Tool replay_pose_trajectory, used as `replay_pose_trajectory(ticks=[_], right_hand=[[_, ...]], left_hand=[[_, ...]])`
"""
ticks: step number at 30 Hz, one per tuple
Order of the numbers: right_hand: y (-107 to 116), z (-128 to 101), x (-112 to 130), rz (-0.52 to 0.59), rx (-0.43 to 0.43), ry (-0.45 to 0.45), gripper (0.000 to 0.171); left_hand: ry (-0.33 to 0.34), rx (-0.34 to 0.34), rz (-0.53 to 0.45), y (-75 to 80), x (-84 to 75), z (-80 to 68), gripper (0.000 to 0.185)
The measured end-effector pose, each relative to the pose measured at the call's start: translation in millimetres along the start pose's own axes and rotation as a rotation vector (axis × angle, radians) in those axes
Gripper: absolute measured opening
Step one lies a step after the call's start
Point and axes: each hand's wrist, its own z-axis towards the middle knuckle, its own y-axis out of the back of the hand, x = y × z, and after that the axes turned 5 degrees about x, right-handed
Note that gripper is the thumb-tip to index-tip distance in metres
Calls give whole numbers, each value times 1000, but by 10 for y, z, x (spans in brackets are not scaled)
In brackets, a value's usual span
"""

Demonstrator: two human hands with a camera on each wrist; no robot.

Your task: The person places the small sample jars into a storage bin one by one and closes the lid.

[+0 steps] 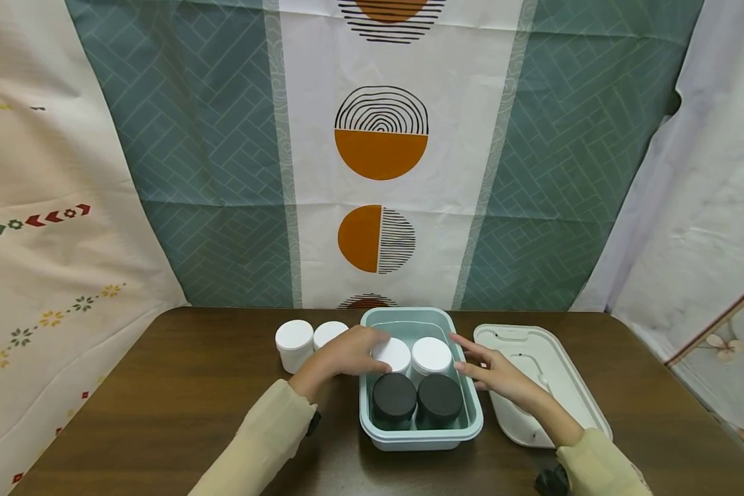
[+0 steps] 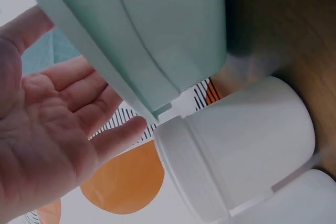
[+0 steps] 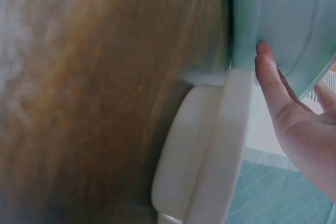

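In the head view a pale green plastic bin holds two white-lidded jars at its middle and two dark-lidded jars at its near end. My left hand reaches over the left rim. Its thumb and fingertips pinch the left white jar from either side of the lid. Beside it stands the other white jar. My right hand rests against the bin's right side, fingers extended. In the right wrist view a fingertip touches the outer wall.
Two more white jars, one in front and one partly behind my left wrist, stand left of the bin. An off-white lid lies on the brown table at the right, partly under my right forearm. A patterned cloth hangs behind.
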Motion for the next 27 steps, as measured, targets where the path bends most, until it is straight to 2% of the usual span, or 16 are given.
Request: replay_pose_trajectory(ticks=[3, 5, 12, 17, 23, 27], right_hand=[[-3, -4, -15, 12, 7, 4, 60], [-5, -3, -22, 17, 13, 13, 60], [-1, -1, -21, 10, 19, 23, 59], [-1, -1, -17, 8, 26, 26, 58], [2, -2, -20, 7, 25, 23, 59], [7, -6, -21, 0, 22, 10, 59]], left_hand=[[-13, 7, 14, 10, -1, -22, 48], [-24, -16, 6, 20, 13, -51, 48], [-21, -170, -47, 103, 120, -252, 51], [3, -282, -113, 160, 273, -439, 53], [32, -410, -93, 231, 506, -634, 53], [76, -456, -104, 258, 661, -738, 55]])
